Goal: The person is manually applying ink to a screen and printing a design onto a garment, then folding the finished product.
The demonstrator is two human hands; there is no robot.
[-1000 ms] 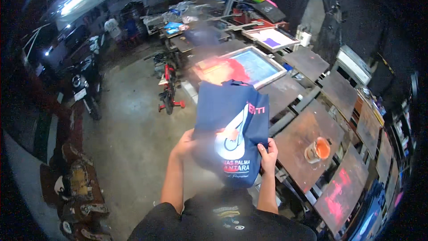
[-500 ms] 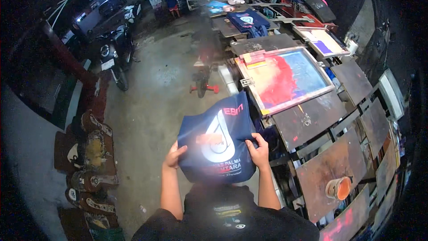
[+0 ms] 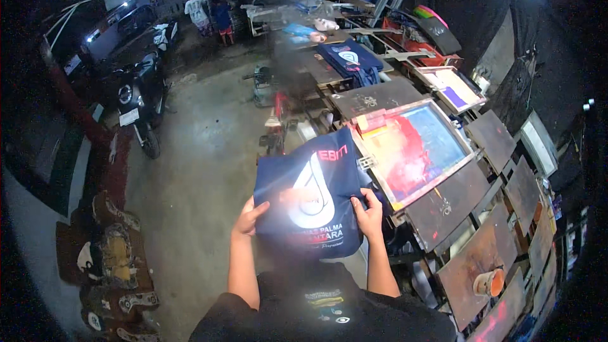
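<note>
head view: the left hand grips the left edge of a navy printed cloth and the right hand grips its right edge, so it spreads between them over the floor. a red-smeared framed screen lies to the right, beyond the right hand; an orange-filled pot stands on a brown board.

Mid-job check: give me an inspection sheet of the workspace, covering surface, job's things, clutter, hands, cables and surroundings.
Surface: dark boards in rows on the right, some paint-stained.
Job's things: navy cloth with a white drop-shaped print, held up between both hands.
Clutter: orange-filled pot and smeared printing screen among the boards; folded navy textile beyond.
Hands: left hand grips the cloth's left edge; right hand, its right edge.
Cables: nothing seen.
Surroundings: concrete floor, parked motorcycle, two people at the back.
</note>
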